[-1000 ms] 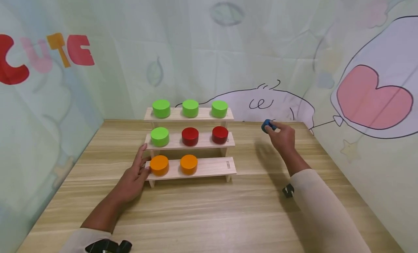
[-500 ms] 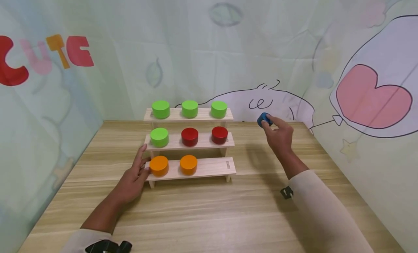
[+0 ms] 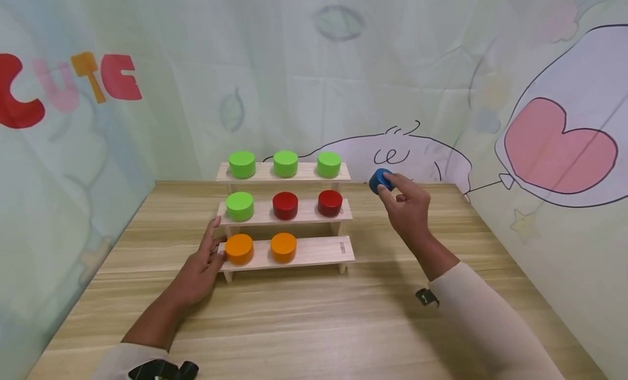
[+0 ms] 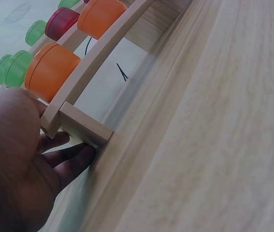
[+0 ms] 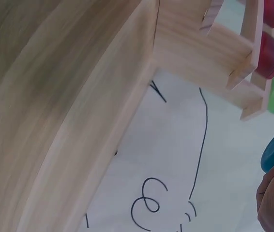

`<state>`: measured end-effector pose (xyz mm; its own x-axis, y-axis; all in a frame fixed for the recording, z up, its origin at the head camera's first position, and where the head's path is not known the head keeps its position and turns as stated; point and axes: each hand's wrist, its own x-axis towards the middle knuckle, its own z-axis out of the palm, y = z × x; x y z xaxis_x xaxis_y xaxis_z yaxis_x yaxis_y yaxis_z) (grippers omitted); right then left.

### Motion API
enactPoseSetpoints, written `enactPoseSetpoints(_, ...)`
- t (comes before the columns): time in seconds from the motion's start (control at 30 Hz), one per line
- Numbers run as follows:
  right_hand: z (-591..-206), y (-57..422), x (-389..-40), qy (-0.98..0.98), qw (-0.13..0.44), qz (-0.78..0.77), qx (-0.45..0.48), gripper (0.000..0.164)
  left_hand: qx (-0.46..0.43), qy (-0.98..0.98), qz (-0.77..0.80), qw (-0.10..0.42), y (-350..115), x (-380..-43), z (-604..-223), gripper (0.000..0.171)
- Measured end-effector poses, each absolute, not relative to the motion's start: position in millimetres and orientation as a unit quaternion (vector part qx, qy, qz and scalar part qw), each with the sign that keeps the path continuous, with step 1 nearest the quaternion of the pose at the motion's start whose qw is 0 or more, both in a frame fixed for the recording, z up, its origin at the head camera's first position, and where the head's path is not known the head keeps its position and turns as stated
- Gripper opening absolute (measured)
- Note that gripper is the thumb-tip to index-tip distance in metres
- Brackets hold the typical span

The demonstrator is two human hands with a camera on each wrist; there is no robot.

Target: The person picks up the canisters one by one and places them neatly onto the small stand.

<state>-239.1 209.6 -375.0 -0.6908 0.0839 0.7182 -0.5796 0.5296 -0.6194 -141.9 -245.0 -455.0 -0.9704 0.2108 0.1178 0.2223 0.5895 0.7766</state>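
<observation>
A three-step wooden stand stands on the table with round blocks on its steps. My left hand holds the left end of its bottom step, and in the left wrist view the fingers lie beside the leg under that step. My right hand pinches a blue round block between thumb and fingers, in the air to the right of the stand. The bottom step carries two orange blocks. On the middle step are a green block and two red blocks.
Three green blocks stand in a row on the top step. The wooden table runs back to a printed curtain close behind the stand, with another curtain side on each flank.
My right hand has lifted the blue block and brought it leftward, closer to the stand. The left hand and the blocks on the stand have stayed where they were.
</observation>
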Motion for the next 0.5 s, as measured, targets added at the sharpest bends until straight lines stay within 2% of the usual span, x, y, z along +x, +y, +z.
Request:
enactPoseSetpoints(0.17,-376,201,-228,-0.792,0.366,0.450,0.192,0.034,-0.121,-0.891,-0.437,0.003,-245,-142,-455,0.079)
enactPoseSetpoints(0.5,-382,178,-203,-0.801,0.325,0.416,0.283,0.041,-0.117,-0.893,-0.435,0.003,-245,-141,-454,0.080)
